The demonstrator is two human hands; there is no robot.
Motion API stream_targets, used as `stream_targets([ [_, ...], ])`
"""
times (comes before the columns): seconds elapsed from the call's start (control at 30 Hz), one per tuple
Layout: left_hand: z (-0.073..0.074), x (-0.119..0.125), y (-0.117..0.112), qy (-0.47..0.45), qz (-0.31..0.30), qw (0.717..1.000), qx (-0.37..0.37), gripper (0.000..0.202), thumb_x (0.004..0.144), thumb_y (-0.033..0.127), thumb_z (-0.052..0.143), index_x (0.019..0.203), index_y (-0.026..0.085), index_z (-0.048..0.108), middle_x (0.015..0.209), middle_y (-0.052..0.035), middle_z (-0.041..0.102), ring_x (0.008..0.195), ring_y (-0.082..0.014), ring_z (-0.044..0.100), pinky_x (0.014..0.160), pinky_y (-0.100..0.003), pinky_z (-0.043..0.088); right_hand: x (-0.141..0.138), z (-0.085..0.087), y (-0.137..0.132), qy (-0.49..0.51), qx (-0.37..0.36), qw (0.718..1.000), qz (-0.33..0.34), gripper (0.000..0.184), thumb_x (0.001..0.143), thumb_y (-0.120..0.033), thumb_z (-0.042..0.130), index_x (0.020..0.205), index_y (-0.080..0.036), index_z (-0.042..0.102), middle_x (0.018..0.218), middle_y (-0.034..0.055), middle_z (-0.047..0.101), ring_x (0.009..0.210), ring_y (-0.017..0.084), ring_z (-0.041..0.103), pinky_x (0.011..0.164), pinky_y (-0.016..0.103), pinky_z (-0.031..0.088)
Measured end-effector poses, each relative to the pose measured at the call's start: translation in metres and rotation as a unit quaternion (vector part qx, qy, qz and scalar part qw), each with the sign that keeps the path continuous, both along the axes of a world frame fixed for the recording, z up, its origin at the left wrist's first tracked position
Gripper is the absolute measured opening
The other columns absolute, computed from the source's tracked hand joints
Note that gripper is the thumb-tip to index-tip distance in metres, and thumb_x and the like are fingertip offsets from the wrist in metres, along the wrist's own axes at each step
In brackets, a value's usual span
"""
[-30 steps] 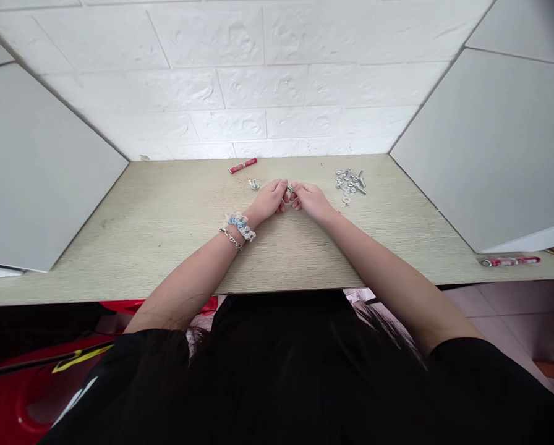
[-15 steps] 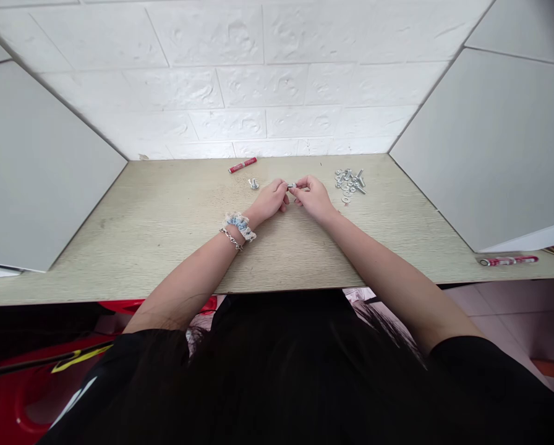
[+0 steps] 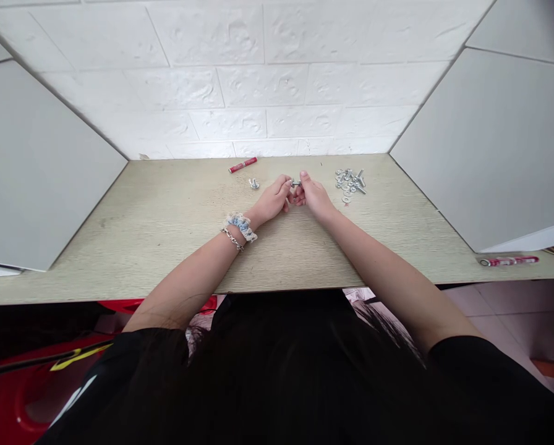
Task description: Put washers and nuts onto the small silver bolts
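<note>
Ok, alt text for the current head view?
A person's left hand and right hand hold a small metal bolt between them over a pale tabletop. Loose bolts and washers lie to the right, a red tube near the wall.

The bolt (image 3: 296, 183) above the table (image 3: 277, 266) is of shiny metal, like the loose hardware (image 3: 350, 184) on it. The table looks like matt, grained wood; behind it, the embossed wall (image 3: 286, 37) has a rough, faintly glossy finish.
</note>
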State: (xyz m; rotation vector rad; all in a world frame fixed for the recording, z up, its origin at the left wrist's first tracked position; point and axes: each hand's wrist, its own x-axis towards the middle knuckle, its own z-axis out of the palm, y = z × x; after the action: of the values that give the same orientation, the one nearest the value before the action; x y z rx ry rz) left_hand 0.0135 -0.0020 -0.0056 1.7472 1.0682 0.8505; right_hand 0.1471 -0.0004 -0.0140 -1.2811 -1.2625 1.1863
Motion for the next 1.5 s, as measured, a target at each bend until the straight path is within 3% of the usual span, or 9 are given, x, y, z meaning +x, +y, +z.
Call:
stream_targets([
  [0.2, -0.004, 0.000, 0.002, 0.001, -0.006, 1.000, 0.020, 0.021, 0.097, 0.035, 0.028, 0.092, 0.019, 0.041, 0.068, 0.0026, 0.052, 0.047, -0.0063, 0.049, 0.052, -0.020, 0.041, 0.002, -0.001, 0.001, -0.014, 0.013, 0.999, 0.029, 0.059, 0.078, -0.071, 0.043, 0.054, -0.017, 0.043, 0.052, 0.0011, 0.052, 0.048, 0.008, 0.050, 0.052, 0.022, 0.043],
  [0.37, -0.005, -0.001, 0.005, 0.000, 0.004, 1.000, 0.011, 0.021, 0.097, 0.034, 0.027, 0.093, 0.019, 0.041, 0.068, 0.0032, 0.052, 0.047, -0.0057, 0.049, 0.052, -0.019, 0.041, 0.000, -0.003, 0.002, 0.015, 0.021, 0.999, 0.032, 0.035, 0.086, -0.050, 0.050, 0.072, -0.018, 0.046, 0.064, -0.0036, 0.052, 0.046, 0.004, 0.047, 0.047, 0.018, 0.038],
  [0.5, -0.005, -0.001, 0.005, -0.001, 0.005, 1.000, 0.017, 0.019, 0.097, 0.032, 0.027, 0.094, 0.019, 0.042, 0.067, 0.0036, 0.052, 0.047, -0.0059, 0.050, 0.053, -0.020, 0.041, 0.000, 0.001, 0.001, 0.060, -0.008, 0.997, 0.052, 0.019, 0.082, -0.032, 0.055, 0.083, -0.021, 0.040, 0.069, -0.0070, 0.054, 0.046, 0.005, 0.049, 0.048, 0.017, 0.039],
  [0.57, -0.005, -0.001, 0.004, 0.000, 0.002, 1.000, 0.025, 0.020, 0.097, 0.032, 0.026, 0.095, 0.019, 0.042, 0.067, 0.0037, 0.052, 0.047, -0.0062, 0.050, 0.055, -0.020, 0.041, 0.000, 0.002, 0.001, 0.078, -0.010, 0.996, 0.050, 0.020, 0.083, -0.035, 0.053, 0.085, -0.022, 0.038, 0.069, -0.0072, 0.055, 0.045, 0.005, 0.050, 0.048, 0.018, 0.039],
  [0.67, -0.003, -0.001, 0.001, 0.015, -0.010, 0.998, 0.065, 0.021, 0.097, 0.031, 0.026, 0.098, 0.019, 0.043, 0.067, 0.0037, 0.053, 0.048, -0.0069, 0.050, 0.058, -0.022, 0.042, 0.000, 0.002, 0.002, 0.089, -0.004, 0.995, 0.040, 0.034, 0.084, -0.054, 0.047, 0.082, -0.021, 0.040, 0.066, -0.0055, 0.054, 0.044, 0.006, 0.050, 0.047, 0.019, 0.039],
  [0.77, 0.000, 0.000, -0.006, 0.054, -0.025, 0.991, 0.119, 0.021, 0.097, 0.032, 0.028, 0.102, 0.019, 0.044, 0.067, 0.0031, 0.054, 0.051, -0.0079, 0.050, 0.062, -0.023, 0.042, 0.000, -0.001, 0.005, 0.065, -0.005, 0.997, 0.046, 0.054, 0.079, -0.074, 0.039, 0.073, -0.020, 0.042, 0.054, -0.0037, 0.049, 0.043, 0.008, 0.048, 0.045, 0.020, 0.037],
  [0.9, 0.002, 0.003, -0.012, 0.074, -0.038, 0.986, 0.147, 0.022, 0.097, 0.032, 0.026, 0.104, 0.019, 0.043, 0.072, 0.0024, 0.058, 0.053, -0.0078, 0.050, 0.063, -0.022, 0.042, 0.001, -0.005, 0.008, 0.025, -0.012, 0.998, 0.049, 0.066, 0.073, -0.083, 0.029, 0.060, -0.020, 0.041, 0.046, -0.0010, 0.045, 0.045, 0.010, 0.049, 0.045, 0.022, 0.037],
  [1.13, 0.002, 0.000, -0.009, 0.134, -0.009, 0.972, 0.191, 0.023, 0.096, 0.031, 0.028, 0.105, 0.019, 0.045, 0.072, 0.0005, 0.058, 0.062, -0.0112, 0.054, 0.067, -0.024, 0.040, 0.002, -0.005, 0.007, 0.043, -0.006, 0.998, 0.044, 0.063, 0.076, -0.080, 0.033, 0.053, -0.021, 0.029, 0.040, -0.0031, 0.035, 0.039, 0.009, 0.041, 0.044, 0.023, 0.038],
  [1.5, -0.003, -0.002, 0.000, 0.115, 0.024, 0.983, 0.143, 0.021, 0.096, 0.031, 0.029, 0.104, 0.020, 0.044, 0.069, 0.0029, 0.055, 0.052, -0.0092, 0.051, 0.063, -0.024, 0.039, 0.000, -0.006, 0.004, 0.068, 0.031, 0.997, 0.036, 0.044, 0.080, -0.063, 0.051, 0.074, -0.020, 0.041, 0.046, -0.0087, 0.040, 0.042, 0.007, 0.045, 0.047, 0.019, 0.038],
])
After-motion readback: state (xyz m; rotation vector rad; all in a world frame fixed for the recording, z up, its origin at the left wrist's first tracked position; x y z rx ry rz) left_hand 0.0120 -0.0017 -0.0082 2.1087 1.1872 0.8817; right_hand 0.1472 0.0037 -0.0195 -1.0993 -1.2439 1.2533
